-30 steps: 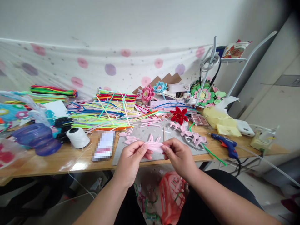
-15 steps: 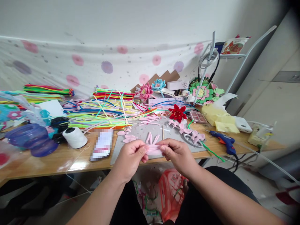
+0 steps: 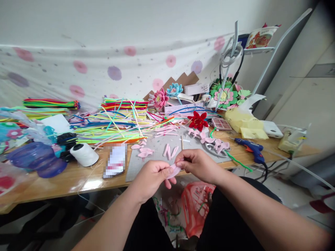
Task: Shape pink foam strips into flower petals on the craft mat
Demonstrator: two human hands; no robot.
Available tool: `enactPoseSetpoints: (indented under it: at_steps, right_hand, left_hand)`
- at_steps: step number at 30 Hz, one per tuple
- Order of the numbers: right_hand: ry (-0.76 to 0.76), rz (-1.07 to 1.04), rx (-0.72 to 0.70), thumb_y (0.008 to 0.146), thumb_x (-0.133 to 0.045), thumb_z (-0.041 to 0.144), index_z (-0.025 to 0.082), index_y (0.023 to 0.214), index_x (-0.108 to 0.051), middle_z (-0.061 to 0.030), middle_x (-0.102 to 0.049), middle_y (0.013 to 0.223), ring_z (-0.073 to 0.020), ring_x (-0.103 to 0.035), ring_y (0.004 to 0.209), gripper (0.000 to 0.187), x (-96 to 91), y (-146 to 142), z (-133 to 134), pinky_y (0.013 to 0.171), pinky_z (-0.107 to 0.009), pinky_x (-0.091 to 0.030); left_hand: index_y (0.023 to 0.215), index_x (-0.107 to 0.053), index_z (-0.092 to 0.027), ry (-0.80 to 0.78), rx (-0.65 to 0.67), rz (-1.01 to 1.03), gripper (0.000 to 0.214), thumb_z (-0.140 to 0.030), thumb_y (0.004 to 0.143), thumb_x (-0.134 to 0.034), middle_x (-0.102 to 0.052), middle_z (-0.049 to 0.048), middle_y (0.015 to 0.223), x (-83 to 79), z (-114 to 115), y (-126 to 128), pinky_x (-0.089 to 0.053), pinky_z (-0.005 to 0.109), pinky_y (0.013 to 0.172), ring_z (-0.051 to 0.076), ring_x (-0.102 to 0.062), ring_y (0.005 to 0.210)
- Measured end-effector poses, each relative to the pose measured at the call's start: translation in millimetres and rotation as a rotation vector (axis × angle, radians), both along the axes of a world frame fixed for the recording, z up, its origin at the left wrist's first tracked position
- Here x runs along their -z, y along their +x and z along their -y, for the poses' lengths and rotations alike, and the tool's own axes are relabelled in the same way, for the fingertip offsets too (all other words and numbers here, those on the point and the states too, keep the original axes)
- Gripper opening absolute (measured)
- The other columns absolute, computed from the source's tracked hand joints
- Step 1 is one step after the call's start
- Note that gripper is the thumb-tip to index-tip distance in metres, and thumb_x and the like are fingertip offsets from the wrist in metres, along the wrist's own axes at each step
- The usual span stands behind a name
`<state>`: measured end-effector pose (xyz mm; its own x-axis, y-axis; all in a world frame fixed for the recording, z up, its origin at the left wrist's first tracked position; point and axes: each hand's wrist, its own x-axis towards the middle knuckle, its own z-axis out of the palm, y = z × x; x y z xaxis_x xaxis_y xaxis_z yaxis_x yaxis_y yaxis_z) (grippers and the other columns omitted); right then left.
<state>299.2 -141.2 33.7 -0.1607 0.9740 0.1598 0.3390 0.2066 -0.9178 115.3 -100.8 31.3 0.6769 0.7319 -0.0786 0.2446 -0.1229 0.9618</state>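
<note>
Between my two hands is a pink fuzzy petal [image 3: 173,171] of pipe cleaner, held over the table's front edge. My left hand [image 3: 154,177] grips its left side between thumb and fingers. At its right end, my right hand [image 3: 192,164] pinches the tip. Short pink pipe cleaner pieces [image 3: 170,151] lie just beyond on the grey mat [image 3: 157,157]. Left of them rest several finished-looking pink petals [image 3: 144,152]. To the right, pink petals on a green stem [image 3: 217,145] lie over a pair of scissors, whose grey handles [image 3: 209,149] show.
Bundles of coloured pipe cleaners [image 3: 110,137] spread along the back. A white thread cone [image 3: 84,154] and a blue plastic container [image 3: 39,158] stand left. A red flower [image 3: 198,120] lies behind the mat. On the right is a blue glue gun [image 3: 250,150]; a red plastic basket [image 3: 195,205] sits below.
The pink piece between my hands has gone from stretched level to a narrower, tilted petal shape. My hands have come closer together, and the view has shifted slightly.
</note>
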Motion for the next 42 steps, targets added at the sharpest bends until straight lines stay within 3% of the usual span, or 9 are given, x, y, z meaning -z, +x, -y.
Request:
enactPoseSetpoints:
  at_steps: [4, 7, 10, 13, 18, 23, 28, 33, 42]
  right_hand:
    - [-0.065, -0.152, -0.044, 0.078, -0.062, 0.034, 0.012, 0.077, -0.063, 0.0023, -0.052, 0.058, -0.0072, -0.045, 0.05, 0.022, -2.6, 5, 4, 0.049, -0.019, -0.036]
    - [-0.064, -0.227, -0.088, 0.076, -0.064, 0.039, 0.012, 0.076, -0.064, 0.0023, -0.053, 0.057, -0.0074, -0.046, 0.051, 0.027, -3.8, 7, 8, 0.05, -0.02, -0.037]
    - [-0.046, -0.144, -0.131, 0.077, -0.064, 0.034, 0.012, 0.072, -0.065, 0.0022, -0.054, 0.058, -0.0067, -0.046, 0.052, 0.023, -5.6, 8, 9, 0.051, -0.019, -0.037]
    - [-0.044, -0.093, -0.141, 0.076, -0.065, 0.031, 0.012, 0.071, -0.065, 0.0019, -0.056, 0.059, -0.0064, -0.046, 0.053, 0.02, -6.4, 9, 7, 0.052, -0.018, -0.038]
    - [-0.103, -0.357, -0.162, 0.072, -0.069, 0.037, 0.012, 0.074, -0.063, 0.003, -0.057, 0.057, -0.0058, -0.049, 0.05, 0.026, -4.8, 11, 9, 0.05, -0.018, -0.042]
    - [-0.119, -0.438, -0.204, 0.07, -0.071, 0.039, 0.012, 0.072, -0.061, 0.0033, -0.057, 0.058, -0.0048, -0.048, 0.048, 0.029, -2.9, 13, 12, 0.048, -0.017, -0.041]
    - [-0.094, -0.3, -0.183, 0.073, -0.069, 0.038, 0.012, 0.072, -0.059, 0.0039, -0.054, 0.059, -0.005, -0.046, 0.052, 0.028, -4.8, 17, 11, 0.05, -0.017, -0.04]
    - [-0.141, -0.354, -0.166, 0.07, -0.069, 0.043, 0.013, 0.069, -0.056, 0.0052, -0.051, 0.056, -0.0041, -0.042, 0.047, 0.033, -4.7, 15, 11, 0.044, -0.016, -0.035]
    - [-0.119, -0.354, -0.1, 0.072, -0.068, 0.042, 0.014, 0.07, -0.052, 0.0072, -0.046, 0.054, -0.004, -0.037, 0.045, 0.032, 1.7, 5, 10, 0.043, -0.017, -0.027]
  left_hand:
    - [0.061, -0.063, -0.013, -0.209, -0.069, 0.245, 0.028, -0.035, 0.078, -0.061, -0.063, 0.0033, 0.055, 7.8, 9, 6, -0.038, 0.022, 0.049, 0.01, -0.051, 0.045]
    - [0.064, -0.065, -0.011, -0.356, 0.013, 0.264, 0.03, -0.039, 0.077, -0.063, -0.065, 0.0054, 0.057, 10.1, 12, 3, -0.041, 0.023, 0.048, 0.011, -0.054, 0.045]
    - [0.075, -0.069, -0.01, -0.297, 0.09, 0.152, 0.029, -0.037, 0.078, -0.062, -0.071, 0.01, 0.071, 4.5, 10, 2, -0.047, 0.025, 0.06, 0.016, -0.064, 0.059]
    - [0.076, -0.069, -0.01, -0.273, 0.041, 0.103, 0.026, -0.036, 0.077, -0.064, -0.072, 0.0106, 0.073, -1.3, 8, 9, -0.049, 0.026, 0.065, 0.018, -0.067, 0.066]
    - [0.068, -0.064, -0.011, -0.429, -0.059, 0.279, 0.022, -0.032, 0.072, -0.069, -0.068, 0.0065, 0.06, 0.7, 14, 23, -0.048, 0.024, 0.054, 0.014, -0.062, 0.051]
    - [0.078, -0.065, -0.01, -0.544, 0.027, 0.285, 0.023, -0.033, 0.075, -0.065, -0.07, 0.0101, 0.066, 2.2, 20, 22, -0.049, 0.025, 0.054, 0.016, -0.064, 0.055]
    - [0.077, -0.064, -0.009, -0.43, 0.02, 0.203, 0.023, -0.032, 0.076, -0.066, -0.072, 0.0119, 0.071, -1.8, 20, 22, -0.048, 0.023, 0.056, 0.017, -0.066, 0.058]
    - [0.076, -0.065, -0.011, -0.289, -0.021, 0.136, 0.02, -0.029, 0.072, -0.07, -0.073, 0.0105, 0.076, -5.2, 24, 24, -0.048, 0.023, 0.061, 0.016, -0.067, 0.065]
    - [0.073, -0.062, -0.012, -0.322, -0.067, 0.193, 0.024, -0.035, 0.074, -0.067, -0.071, 0.0093, 0.069, 0.7, 23, 23, -0.047, 0.023, 0.056, 0.016, -0.065, 0.058]
